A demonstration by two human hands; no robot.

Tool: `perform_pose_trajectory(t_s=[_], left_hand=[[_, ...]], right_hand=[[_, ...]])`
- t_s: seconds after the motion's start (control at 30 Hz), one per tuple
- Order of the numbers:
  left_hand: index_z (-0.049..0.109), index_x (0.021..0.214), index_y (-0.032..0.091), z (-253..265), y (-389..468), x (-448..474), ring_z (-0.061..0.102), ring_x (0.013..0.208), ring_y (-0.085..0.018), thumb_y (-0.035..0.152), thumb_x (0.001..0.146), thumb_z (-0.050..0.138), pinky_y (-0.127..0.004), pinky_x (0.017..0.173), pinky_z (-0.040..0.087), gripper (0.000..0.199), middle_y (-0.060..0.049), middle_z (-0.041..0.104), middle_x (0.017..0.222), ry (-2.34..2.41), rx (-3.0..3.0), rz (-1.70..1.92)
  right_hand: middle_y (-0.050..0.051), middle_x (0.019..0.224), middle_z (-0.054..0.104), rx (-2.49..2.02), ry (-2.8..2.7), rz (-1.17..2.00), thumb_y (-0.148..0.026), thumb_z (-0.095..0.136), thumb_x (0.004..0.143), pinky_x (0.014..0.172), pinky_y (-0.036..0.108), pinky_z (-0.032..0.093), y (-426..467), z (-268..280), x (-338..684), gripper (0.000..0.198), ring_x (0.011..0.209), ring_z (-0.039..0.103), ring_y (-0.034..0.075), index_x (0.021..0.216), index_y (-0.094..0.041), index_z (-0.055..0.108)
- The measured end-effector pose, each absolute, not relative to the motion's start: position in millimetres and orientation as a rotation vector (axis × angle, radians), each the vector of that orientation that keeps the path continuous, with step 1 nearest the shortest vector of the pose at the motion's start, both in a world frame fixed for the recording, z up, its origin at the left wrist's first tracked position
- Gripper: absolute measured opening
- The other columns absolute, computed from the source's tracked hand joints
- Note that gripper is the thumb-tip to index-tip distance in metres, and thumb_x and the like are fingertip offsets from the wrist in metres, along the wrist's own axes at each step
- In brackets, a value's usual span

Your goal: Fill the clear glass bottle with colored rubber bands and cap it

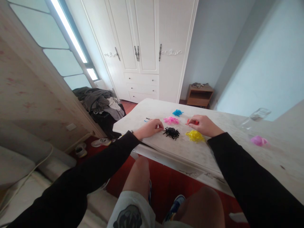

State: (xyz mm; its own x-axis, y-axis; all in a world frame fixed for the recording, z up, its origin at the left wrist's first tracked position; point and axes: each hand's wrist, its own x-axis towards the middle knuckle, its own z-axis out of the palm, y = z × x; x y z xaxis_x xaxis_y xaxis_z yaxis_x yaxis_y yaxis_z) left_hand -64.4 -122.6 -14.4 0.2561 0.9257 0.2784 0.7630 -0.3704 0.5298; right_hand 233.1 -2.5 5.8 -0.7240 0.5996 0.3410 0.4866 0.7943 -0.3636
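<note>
Five small heaps of thin, band-like pieces lie on the white marbled table (152,107). Their exact kind is too small to tell. My left hand (153,127) is closed, its fingertips pinched at the left edge of the black heap (172,133); what they hold, if anything, is hidden. Over the red heap (196,122), my right hand (203,125) has its fingers pinched together and partly covers it. The yellow heap (195,136) sits just below that hand. Between the hands, farther back, are the pink heap (171,120) and the blue heap (177,112).
Beyond my left hand lie a few loose dark and blue pieces (146,120). To the right are a clear glass bottle (255,118) on its side and a pink-purple bundle (258,140). The table's front edge runs above my knees. A white wardrobe (144,38) stands behind.
</note>
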Motion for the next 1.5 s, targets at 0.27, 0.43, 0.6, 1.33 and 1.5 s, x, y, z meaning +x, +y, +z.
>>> perform_pose_trajectory(t_s=[0.27,0.43,0.6,1.33,1.5], left_hand=[[0.075,0.087,0.018,-2,-126,-70,0.065,0.08,-0.018,0.022,0.091,0.065,-0.031,0.077,0.051,0.012,-0.006,0.072,0.089,1.59,2.277,0.795],[0.075,0.086,0.016,-1,-107,-71,0.066,0.078,-0.017,0.02,0.089,0.067,-0.03,0.077,0.051,0.009,-0.006,0.075,0.09,1.674,2.229,0.871],[0.078,0.086,0.014,-1,-72,-60,0.066,0.075,-0.017,0.017,0.086,0.07,-0.029,0.077,0.053,0.009,-0.007,0.078,0.087,1.796,2.141,0.897],[0.082,0.101,0.014,-10,-83,-180,0.069,0.079,-0.019,0.036,0.076,0.071,-0.028,0.073,0.054,0.035,-0.009,0.08,0.095,1.839,2.021,0.712],[0.082,0.099,0.016,-14,-82,-165,0.067,0.074,-0.017,0.028,0.077,0.07,-0.027,0.071,0.05,0.028,-0.005,0.079,0.089,1.881,2.091,0.656]], right_hand=[[0.006,0.081,0.074,-0.801,-2.534,0.377,-0.025,0.062,0.082,0.072,0.033,0.047,-2,4,233,0.015,0.076,0.065,0.021,0.078,-0.02,0.076],[0.007,0.083,0.074,-0.797,-2.55,0.365,-0.025,0.061,0.082,0.073,0.033,0.046,-2,4,233,0.017,0.076,0.065,0.021,0.08,-0.018,0.077],[0.007,0.08,0.074,-0.806,-2.549,0.35,-0.024,0.06,0.082,0.071,0.032,0.045,-2,3,233,0.018,0.074,0.064,0.02,0.079,-0.018,0.077],[0.007,0.08,0.073,-0.825,-2.554,0.349,-0.026,0.061,0.082,0.071,0.032,0.045,-2,3,234,0.018,0.074,0.064,0.02,0.08,-0.018,0.077],[0.007,0.08,0.074,-0.831,-2.539,0.352,-0.027,0.061,0.082,0.071,0.032,0.045,-2,3,235,0.019,0.072,0.062,0.019,0.079,-0.018,0.077]])
